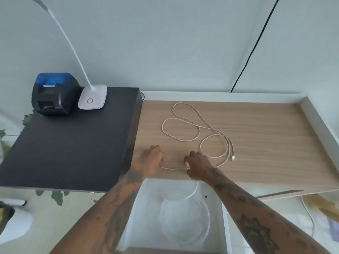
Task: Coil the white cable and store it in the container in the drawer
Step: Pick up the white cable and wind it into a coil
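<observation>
The white cable (199, 127) lies in loose loops on the wooden desktop (266, 143), with its plug end at the right near the front. A straight stretch of it runs between my two hands near the desk's front edge. My left hand (151, 161) is closed on one end of that stretch. My right hand (197, 163) presses down on the cable with fingers curled over it. Below the desk edge the white drawer (132, 217) stands open, and a clear round container (184, 219) sits inside it.
A black raised surface (73, 143) adjoins the desk at the left, carrying a black and blue printer (54, 93) and a white lamp base (92, 97). A white raised rim (315, 116) borders the desk at back and right. A black wire (256, 43) hangs on the wall.
</observation>
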`<state>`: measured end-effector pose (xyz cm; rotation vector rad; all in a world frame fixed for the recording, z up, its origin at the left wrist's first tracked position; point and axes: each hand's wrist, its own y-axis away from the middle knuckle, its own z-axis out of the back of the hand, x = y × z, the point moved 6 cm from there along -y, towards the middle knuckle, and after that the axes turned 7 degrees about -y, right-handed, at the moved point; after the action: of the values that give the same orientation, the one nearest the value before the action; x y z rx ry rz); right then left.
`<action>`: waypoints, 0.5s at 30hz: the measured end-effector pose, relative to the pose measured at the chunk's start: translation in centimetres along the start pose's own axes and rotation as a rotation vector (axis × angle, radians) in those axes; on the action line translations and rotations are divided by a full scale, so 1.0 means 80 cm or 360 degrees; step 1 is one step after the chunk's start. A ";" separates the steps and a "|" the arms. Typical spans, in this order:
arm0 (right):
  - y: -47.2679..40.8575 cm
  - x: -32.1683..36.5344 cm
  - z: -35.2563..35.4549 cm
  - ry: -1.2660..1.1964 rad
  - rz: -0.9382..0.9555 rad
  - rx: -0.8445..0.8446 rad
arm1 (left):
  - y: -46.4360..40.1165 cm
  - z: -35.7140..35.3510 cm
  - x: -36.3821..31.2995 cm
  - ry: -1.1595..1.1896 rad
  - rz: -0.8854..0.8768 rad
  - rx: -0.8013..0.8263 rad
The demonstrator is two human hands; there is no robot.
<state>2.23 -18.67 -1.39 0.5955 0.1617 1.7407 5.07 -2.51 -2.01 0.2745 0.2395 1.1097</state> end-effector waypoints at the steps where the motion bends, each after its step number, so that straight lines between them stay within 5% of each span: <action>1: -0.003 -0.002 -0.002 0.0018 -0.0020 -0.0002 | -0.004 -0.001 0.000 -0.0007 -0.0022 0.0011; 11: -0.015 0.010 0.002 0.0263 0.0001 0.0062 | -0.005 -0.001 -0.003 -0.0087 -0.0239 0.0130; 15: -0.009 0.020 0.063 0.0232 0.0016 -0.0102 | -0.007 0.040 -0.006 0.0089 -0.0193 0.0229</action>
<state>5.02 -18.03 3.10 0.4234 0.2042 1.7926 6.35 -3.51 0.88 0.3525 0.3818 0.9826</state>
